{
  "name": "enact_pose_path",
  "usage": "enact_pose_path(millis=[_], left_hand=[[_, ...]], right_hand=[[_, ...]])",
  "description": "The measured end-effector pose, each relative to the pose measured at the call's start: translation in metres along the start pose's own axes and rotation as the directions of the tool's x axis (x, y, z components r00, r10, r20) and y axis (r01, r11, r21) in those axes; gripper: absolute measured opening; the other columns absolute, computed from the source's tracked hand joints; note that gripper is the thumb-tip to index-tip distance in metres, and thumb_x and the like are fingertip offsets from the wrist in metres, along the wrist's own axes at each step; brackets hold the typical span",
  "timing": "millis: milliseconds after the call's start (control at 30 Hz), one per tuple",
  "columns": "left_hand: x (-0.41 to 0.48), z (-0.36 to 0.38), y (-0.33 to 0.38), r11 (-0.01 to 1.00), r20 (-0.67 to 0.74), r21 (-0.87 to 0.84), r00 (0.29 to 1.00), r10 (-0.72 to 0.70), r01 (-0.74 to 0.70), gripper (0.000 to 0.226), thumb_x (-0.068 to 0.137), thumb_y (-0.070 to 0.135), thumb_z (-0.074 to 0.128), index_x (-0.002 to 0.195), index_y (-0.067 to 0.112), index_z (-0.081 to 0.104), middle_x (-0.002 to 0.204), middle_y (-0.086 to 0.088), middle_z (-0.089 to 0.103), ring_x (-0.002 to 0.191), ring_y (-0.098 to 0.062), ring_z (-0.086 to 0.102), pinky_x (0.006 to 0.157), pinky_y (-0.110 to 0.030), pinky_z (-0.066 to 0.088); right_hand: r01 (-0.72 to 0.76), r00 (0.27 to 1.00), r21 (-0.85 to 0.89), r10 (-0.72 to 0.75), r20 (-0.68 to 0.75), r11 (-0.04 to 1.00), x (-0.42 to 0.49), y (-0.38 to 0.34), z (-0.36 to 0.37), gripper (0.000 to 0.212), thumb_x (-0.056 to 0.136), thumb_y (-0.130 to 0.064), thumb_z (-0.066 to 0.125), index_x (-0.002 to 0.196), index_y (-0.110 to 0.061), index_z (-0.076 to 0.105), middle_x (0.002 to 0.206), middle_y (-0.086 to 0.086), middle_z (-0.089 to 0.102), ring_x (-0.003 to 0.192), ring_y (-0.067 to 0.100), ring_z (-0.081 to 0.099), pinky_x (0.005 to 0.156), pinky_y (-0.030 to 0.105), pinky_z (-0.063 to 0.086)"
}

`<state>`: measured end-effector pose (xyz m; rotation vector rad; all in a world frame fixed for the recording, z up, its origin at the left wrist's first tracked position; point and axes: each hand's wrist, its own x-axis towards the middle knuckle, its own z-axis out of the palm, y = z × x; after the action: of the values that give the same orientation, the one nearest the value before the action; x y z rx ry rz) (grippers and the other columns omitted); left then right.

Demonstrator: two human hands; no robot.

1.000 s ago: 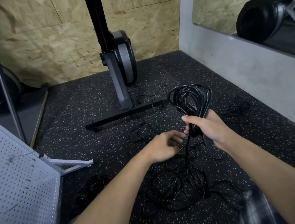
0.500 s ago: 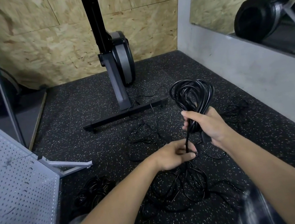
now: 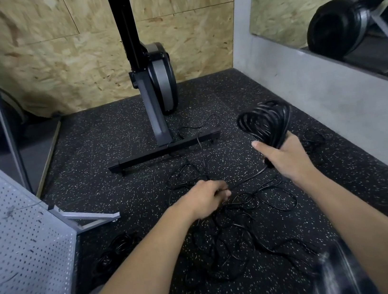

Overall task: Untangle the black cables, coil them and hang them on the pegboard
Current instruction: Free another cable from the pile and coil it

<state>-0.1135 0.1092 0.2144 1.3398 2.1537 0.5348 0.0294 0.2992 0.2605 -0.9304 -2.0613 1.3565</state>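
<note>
My right hand grips a thick coil of black cable held up above the floor at right of centre. A loose strand runs from the coil down and left to my left hand, which pinches it with curled fingers. Below and between my hands a tangle of black cables lies spread on the speckled floor. A small coiled bundle sits on the floor by the pegboard. The white pegboard leans at the left edge, with a few hooks on it.
A black and grey exercise machine stands on its floor bar behind the cables. A grey concrete wall with a mirror borders the right. Chipboard panels close the back. The pegboard's metal foot juts onto the floor.
My hands have drawn apart: the right hand moved the coil to the right, the left hand slid down and left along the strand, pulling it taut.
</note>
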Motion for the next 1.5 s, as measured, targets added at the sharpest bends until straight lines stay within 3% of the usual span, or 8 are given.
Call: enact_pose_path(millis=[333,533,600,767,867,967,1200,1500], left_hand=[[-0.022,-0.047,0.030,0.914,-0.525,0.196,0.749,0.405,-0.356,0.018,0.094,0.034,0.075,0.100,0.018,0.072,0.092,0.009,0.060,0.080,-0.007,0.056,0.074,-0.019,0.047],[-0.020,-0.051,0.030,0.913,-0.612,0.157,0.688,0.389,-0.377,0.022,0.087,0.030,0.083,0.096,0.014,0.073,0.091,0.005,0.060,0.076,-0.010,0.054,0.070,-0.025,0.047],[-0.019,-0.049,0.031,0.915,-0.608,0.127,0.698,0.377,-0.383,0.019,0.087,0.027,0.083,0.096,0.014,0.073,0.093,0.005,0.061,0.081,-0.012,0.059,0.074,-0.031,0.051],[-0.018,-0.045,0.037,0.898,-0.584,0.126,0.700,0.411,-0.423,0.019,0.085,0.027,0.085,0.095,0.013,0.075,0.094,0.005,0.062,0.085,-0.010,0.060,0.075,-0.032,0.052],[-0.018,-0.044,0.040,0.884,-0.558,0.136,0.703,0.442,-0.448,0.020,0.084,0.024,0.086,0.094,0.012,0.073,0.093,0.005,0.063,0.086,-0.009,0.058,0.075,-0.032,0.052],[-0.018,-0.040,0.043,0.861,-0.497,0.179,0.712,0.496,-0.476,0.019,0.084,0.021,0.085,0.096,0.012,0.073,0.095,0.005,0.064,0.092,-0.011,0.059,0.081,-0.037,0.053],[-0.018,-0.045,0.048,0.858,-0.376,0.139,0.775,0.508,-0.495,0.012,0.088,0.007,0.079,0.098,0.014,0.082,0.095,0.005,0.071,0.093,-0.008,0.062,0.088,-0.034,0.053],[-0.017,-0.053,0.037,0.929,-0.295,-0.101,0.903,0.313,-0.355,0.020,0.071,0.023,0.095,0.087,0.020,0.084,0.085,0.011,0.078,0.087,0.001,0.070,0.085,-0.024,0.056]], right_hand=[[-0.030,0.976,-0.314,0.095,0.194,0.949,-0.011,-0.006,0.010,0.089,0.082,-0.075,0.067,0.147,-0.021,0.038,0.137,0.002,0.060,0.124,0.025,0.058,0.095,0.036,0.043],[-0.162,0.854,-0.241,0.258,0.452,0.957,-0.021,-0.009,0.018,0.124,0.064,-0.105,0.042,0.163,-0.036,0.013,0.169,0.000,0.028,0.150,0.029,0.035,0.119,0.062,0.033],[-0.166,0.799,-0.194,0.247,0.549,0.967,-0.026,-0.012,0.020,0.116,0.073,-0.099,0.046,0.164,-0.039,0.007,0.169,-0.010,0.019,0.153,0.026,0.029,0.118,0.060,0.034],[0.053,0.756,-0.273,0.140,0.639,0.961,-0.025,-0.006,0.023,0.078,0.085,-0.072,0.067,0.152,-0.043,0.037,0.147,-0.015,0.051,0.132,0.009,0.050,0.115,0.041,0.040],[0.095,0.712,-0.361,0.190,0.676,0.928,-0.026,-0.007,0.020,0.022,0.097,-0.056,0.062,0.105,-0.036,0.059,0.081,-0.019,0.067,0.077,0.001,0.060,0.074,0.021,0.048],[0.134,0.680,-0.426,0.230,0.696,0.895,-0.029,-0.010,0.019,0.043,0.101,-0.050,0.059,0.069,-0.025,0.048,0.044,-0.014,0.046,0.040,0.001,0.040,0.049,0.019,0.033],[0.024,0.625,-0.518,0.392,0.675,0.855,-0.032,-0.014,0.016,0.037,0.099,-0.051,0.059,0.084,-0.017,0.063,0.053,-0.006,0.064,0.050,0.017,0.057,0.057,0.029,0.041],[0.386,0.563,-0.606,0.342,0.752,0.696,-0.050,-0.018,0.031,0.017,0.097,-0.044,0.058,0.087,-0.032,0.052,0.082,-0.008,0.059,0.069,0.009,0.053,0.061,0.024,0.042]])
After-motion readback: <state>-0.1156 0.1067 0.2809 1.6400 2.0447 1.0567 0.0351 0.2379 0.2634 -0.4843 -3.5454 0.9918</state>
